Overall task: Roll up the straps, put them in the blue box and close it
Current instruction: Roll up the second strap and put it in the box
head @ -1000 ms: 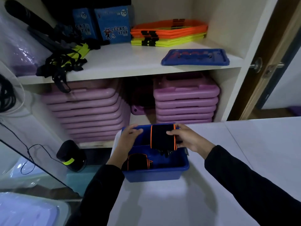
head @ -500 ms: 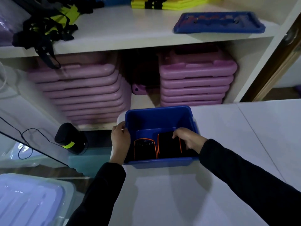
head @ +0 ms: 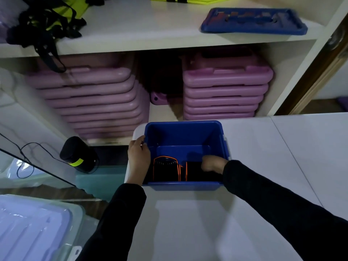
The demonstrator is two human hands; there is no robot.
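Note:
The open blue box (head: 183,132) stands on the white table near its far left corner. Two rolled black straps with orange edging lie side by side on its floor: one at the left (head: 165,170), one at the right (head: 194,171). My left hand (head: 138,159) grips the box's left rim. My right hand (head: 213,164) reaches inside the box and rests on the right strap, fingers curled down on it. The blue lid (head: 252,21) lies on the shelf above, at the right.
Purple cases (head: 226,91) are stacked in the cabinet behind the box. A tangle of black and yellow straps (head: 43,25) hangs off the shelf's left. A black cylinder (head: 79,154) stands left of the table; a clear bin (head: 33,227) sits lower left.
My right hand has lowered the second rolled strap from above the box to its floor, beside the first. The left hand stayed on the rim. The view tilted downward.

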